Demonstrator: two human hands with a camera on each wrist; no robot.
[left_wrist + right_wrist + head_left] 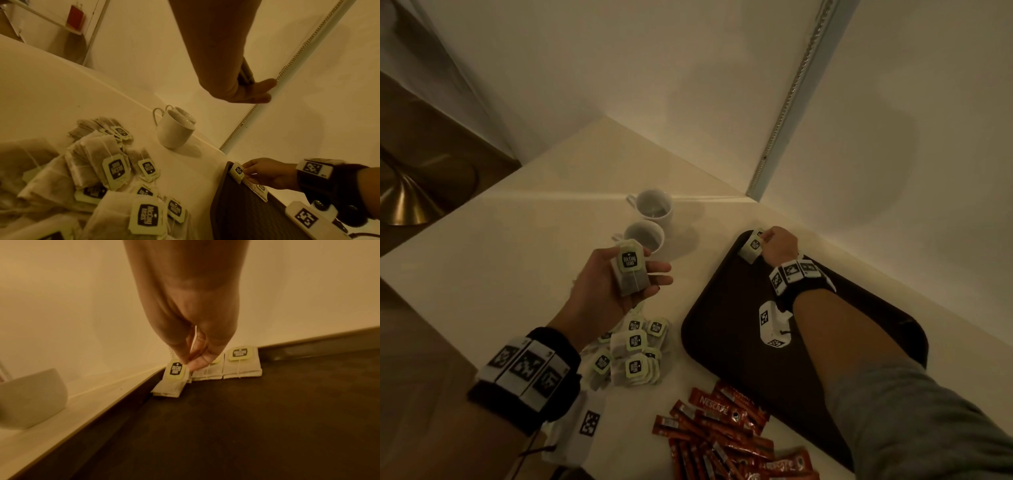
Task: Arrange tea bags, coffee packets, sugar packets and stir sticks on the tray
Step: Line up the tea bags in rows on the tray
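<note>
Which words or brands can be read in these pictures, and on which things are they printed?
"McCoy teas": on the tea bag tags, the first word partly blurred.
"NESCAFE": on a red coffee packet; the other packets are too blurred.
Wristband markers: black-and-white patterns only, no words.

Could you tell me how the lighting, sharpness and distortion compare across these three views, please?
Head view: dim and warm, the tray almost black, mugs casting soft shadows, straight edges bowed. Left wrist view: yellow cast, near tea bags soft. Right wrist view: right hand looms stretched, mug at the left edge blurred.
</note>
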